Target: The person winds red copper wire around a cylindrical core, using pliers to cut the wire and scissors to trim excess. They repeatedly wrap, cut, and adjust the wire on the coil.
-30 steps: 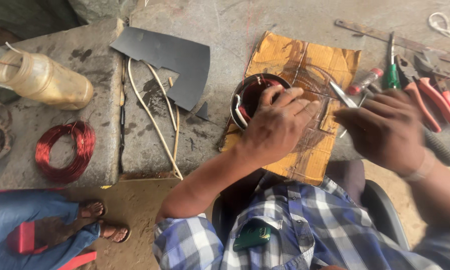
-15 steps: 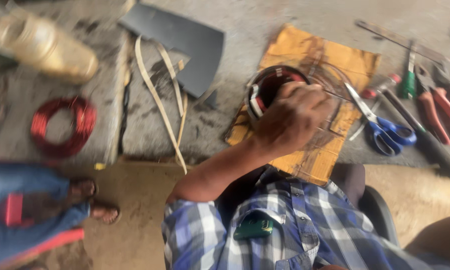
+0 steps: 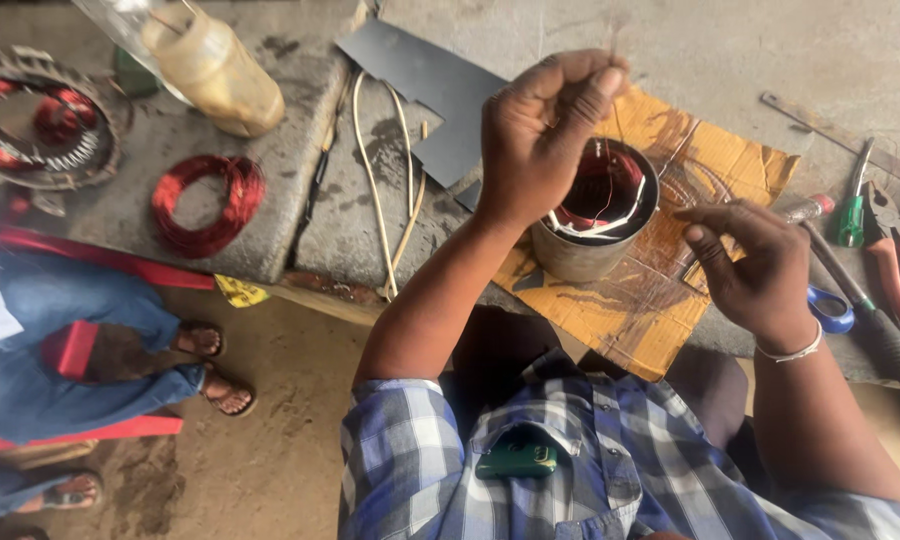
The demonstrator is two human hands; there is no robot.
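Pinching thin wire over a stator on the table, both hands raised.

Head view: left hand (image 3: pixel 545 135) is closed, thumb and fingers pinched on a fine wire (image 3: pixel 615 120) above the stator (image 3: pixel 595 215), a metal ring with red winding and white sleeves inside. Right hand (image 3: pixel 755 265) hovers just right of the stator, fingers curled with tips pinched; whether it grips the wire I cannot tell. The stator stands on cardboard (image 3: pixel 670 290) on the table (image 3: pixel 590 40). Scissors (image 3: pixel 830 310), pliers (image 3: pixel 895 270) and a screwdriver (image 3: pixel 852 210) lie to the right. Left of it are a dark sheet (image 3: pixel 430 85), a red coil (image 3: pixel 208 200) and a bottle (image 3: pixel 215 70).
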